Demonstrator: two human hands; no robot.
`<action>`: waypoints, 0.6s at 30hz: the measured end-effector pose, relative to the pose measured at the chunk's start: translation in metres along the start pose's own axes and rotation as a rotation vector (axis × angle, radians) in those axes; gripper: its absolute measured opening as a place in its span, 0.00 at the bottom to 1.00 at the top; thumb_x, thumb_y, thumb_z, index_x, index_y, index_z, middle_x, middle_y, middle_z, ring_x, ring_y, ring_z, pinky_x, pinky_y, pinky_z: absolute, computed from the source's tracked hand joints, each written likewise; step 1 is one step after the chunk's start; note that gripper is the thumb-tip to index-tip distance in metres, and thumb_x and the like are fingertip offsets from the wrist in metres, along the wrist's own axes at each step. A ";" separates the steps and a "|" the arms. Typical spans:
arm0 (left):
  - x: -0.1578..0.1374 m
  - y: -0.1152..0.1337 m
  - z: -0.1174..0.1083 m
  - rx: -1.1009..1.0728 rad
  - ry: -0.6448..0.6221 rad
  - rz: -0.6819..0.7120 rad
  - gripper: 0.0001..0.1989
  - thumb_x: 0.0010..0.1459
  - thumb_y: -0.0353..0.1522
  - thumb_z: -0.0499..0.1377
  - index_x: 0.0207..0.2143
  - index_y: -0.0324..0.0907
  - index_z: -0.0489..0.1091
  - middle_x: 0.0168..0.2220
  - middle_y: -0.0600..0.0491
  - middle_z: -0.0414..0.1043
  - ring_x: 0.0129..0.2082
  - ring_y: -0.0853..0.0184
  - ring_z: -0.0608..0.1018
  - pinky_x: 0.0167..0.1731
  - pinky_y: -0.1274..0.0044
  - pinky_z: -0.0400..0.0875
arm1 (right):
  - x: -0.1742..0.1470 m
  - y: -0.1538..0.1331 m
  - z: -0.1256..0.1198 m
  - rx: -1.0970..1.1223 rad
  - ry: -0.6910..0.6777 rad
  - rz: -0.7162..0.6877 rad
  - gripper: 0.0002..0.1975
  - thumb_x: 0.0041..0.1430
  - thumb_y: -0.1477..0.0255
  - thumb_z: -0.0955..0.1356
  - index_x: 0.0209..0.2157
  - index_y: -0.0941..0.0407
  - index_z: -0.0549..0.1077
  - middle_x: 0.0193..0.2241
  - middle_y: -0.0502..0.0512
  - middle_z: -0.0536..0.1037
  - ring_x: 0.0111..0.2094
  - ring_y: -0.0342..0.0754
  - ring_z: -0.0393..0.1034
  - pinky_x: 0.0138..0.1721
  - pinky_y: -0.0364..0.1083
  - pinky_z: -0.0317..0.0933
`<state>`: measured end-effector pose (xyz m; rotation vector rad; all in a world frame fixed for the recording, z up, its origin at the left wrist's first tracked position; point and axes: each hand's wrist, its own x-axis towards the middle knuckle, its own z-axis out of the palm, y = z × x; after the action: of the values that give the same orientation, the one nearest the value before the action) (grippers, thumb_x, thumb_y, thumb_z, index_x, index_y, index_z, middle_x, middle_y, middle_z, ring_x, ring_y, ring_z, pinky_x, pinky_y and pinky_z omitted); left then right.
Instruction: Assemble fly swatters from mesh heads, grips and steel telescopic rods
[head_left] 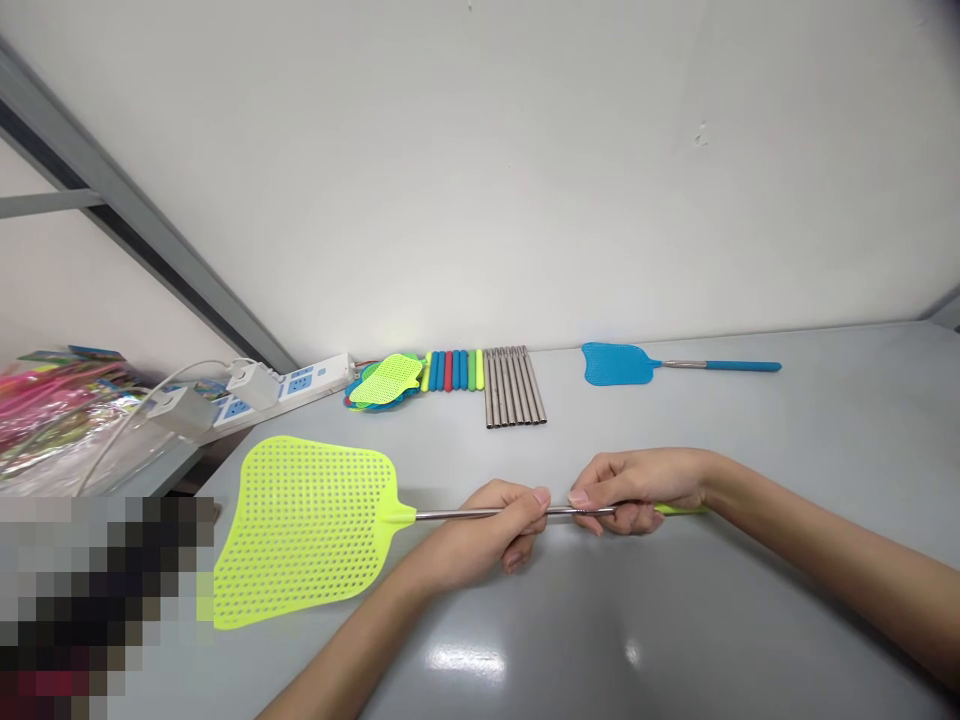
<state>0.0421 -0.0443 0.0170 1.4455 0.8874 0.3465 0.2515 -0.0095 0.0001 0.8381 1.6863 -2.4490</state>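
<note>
- The thin rod (450,514) is gripped by fingers (526,510) of the left hand (484,540) and right hand (649,483).
- The flap (311,525) seems light, bendy; the stiff rod is best held.

The left hand (491,535) and right hand (637,485) are bare, like the slim forearms (814,555), with short thumbnails (541,495) showing.

We see bright, even light with little blur. Below the grip of the left hand (499,528) and right hand (645,485), the glossy tabletop (750,620) shows broad glare, a smaller spot rightward, and soft shading. We note coarse pixelation to the grip's lower left.
</note>
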 end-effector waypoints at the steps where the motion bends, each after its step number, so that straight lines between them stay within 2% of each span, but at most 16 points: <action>1: 0.000 0.000 -0.001 -0.001 -0.005 0.002 0.21 0.57 0.41 0.44 0.14 0.40 0.53 0.12 0.60 0.49 0.15 0.75 0.59 0.20 0.81 0.55 | 0.000 0.000 0.000 0.000 0.002 -0.002 0.17 0.56 0.59 0.60 0.27 0.60 0.65 0.14 0.41 0.48 0.15 0.34 0.39 0.14 0.37 0.35; 6: 0.000 -0.001 -0.001 -0.013 0.005 0.006 0.21 0.57 0.41 0.44 0.15 0.40 0.53 0.12 0.61 0.50 0.15 0.75 0.59 0.20 0.81 0.55 | -0.001 0.001 0.000 -0.006 0.017 -0.002 0.16 0.56 0.60 0.60 0.27 0.60 0.65 0.14 0.41 0.49 0.15 0.34 0.39 0.14 0.37 0.35; 10: 0.003 -0.008 0.005 -0.117 -0.010 0.014 0.21 0.57 0.41 0.45 0.15 0.40 0.53 0.12 0.61 0.49 0.14 0.75 0.58 0.19 0.80 0.55 | -0.002 0.004 -0.002 -0.034 0.030 0.012 0.17 0.56 0.60 0.60 0.27 0.60 0.66 0.14 0.41 0.50 0.14 0.34 0.40 0.14 0.37 0.37; 13: 0.007 -0.014 0.006 -0.199 -0.010 0.017 0.21 0.57 0.41 0.45 0.15 0.40 0.52 0.11 0.61 0.49 0.14 0.75 0.58 0.18 0.80 0.54 | -0.001 0.004 -0.004 -0.079 0.057 0.009 0.17 0.56 0.60 0.59 0.30 0.60 0.68 0.14 0.43 0.55 0.13 0.34 0.45 0.14 0.37 0.42; 15: 0.009 -0.016 0.005 -0.247 0.006 0.012 0.20 0.56 0.40 0.45 0.15 0.41 0.52 0.11 0.61 0.49 0.13 0.75 0.57 0.18 0.80 0.53 | -0.002 0.000 -0.003 -0.130 0.180 -0.026 0.18 0.57 0.60 0.58 0.33 0.60 0.68 0.17 0.45 0.61 0.15 0.36 0.52 0.17 0.38 0.48; 18: 0.011 -0.017 0.000 -0.306 0.073 0.024 0.19 0.56 0.40 0.46 0.16 0.41 0.51 0.11 0.61 0.50 0.13 0.75 0.58 0.18 0.80 0.52 | -0.014 -0.014 0.008 -0.339 0.531 -0.147 0.18 0.57 0.59 0.58 0.36 0.58 0.68 0.24 0.50 0.66 0.25 0.41 0.61 0.26 0.41 0.56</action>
<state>0.0438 -0.0395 -0.0027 1.1677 0.8360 0.5323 0.2550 -0.0145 0.0205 1.4406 2.3180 -2.0297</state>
